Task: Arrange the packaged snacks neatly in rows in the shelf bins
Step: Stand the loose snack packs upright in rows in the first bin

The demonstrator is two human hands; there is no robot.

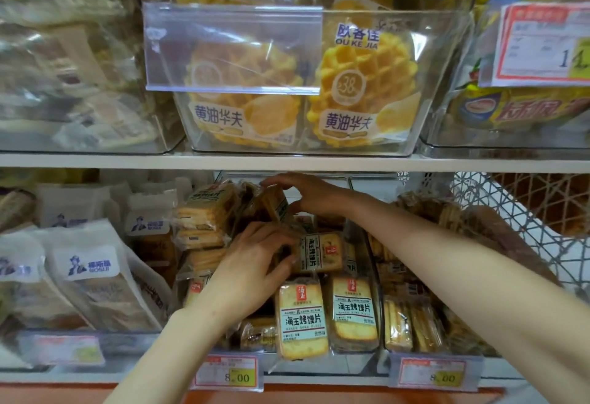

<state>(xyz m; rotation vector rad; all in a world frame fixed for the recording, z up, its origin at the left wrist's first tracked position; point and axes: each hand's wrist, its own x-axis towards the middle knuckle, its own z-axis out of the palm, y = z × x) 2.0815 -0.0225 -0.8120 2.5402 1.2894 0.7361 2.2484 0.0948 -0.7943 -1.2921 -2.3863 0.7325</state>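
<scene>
Both forearms reach from the lower frame into the centre bin on the lower shelf. I see my left hand gripping a toast pack mid-bin, and my right hand pinching a tilted pack just behind.

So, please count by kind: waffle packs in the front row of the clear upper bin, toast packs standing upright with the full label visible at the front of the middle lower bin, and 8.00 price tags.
Front-row waffle packs: 2
Upright toast packs with full label: 2
8.00 price tags: 2
Total: 6
</scene>
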